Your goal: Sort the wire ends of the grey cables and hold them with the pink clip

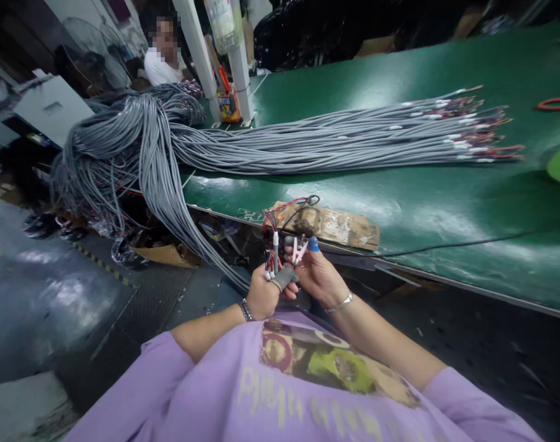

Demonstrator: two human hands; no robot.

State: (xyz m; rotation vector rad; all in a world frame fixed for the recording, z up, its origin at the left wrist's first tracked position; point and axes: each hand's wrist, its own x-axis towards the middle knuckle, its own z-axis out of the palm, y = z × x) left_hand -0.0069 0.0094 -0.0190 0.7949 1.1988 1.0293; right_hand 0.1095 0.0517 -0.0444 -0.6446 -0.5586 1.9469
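Here, the left hand [264, 292] curls closed around grey cables [276, 263] at the near edge of the bench [446, 199], the right hand [320, 277] pinches a pink clip [298, 252] beside them, and, farther back, a yellow container [229, 108] holds an orange object [224, 78].

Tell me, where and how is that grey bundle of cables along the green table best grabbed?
Probably around the middle of the grey bundle, from the near side and over the top. There it runs nearly straight, strands side by side, flat on the green table. At its right, the coloured wire ends splay apart, so they look a poorer hold.
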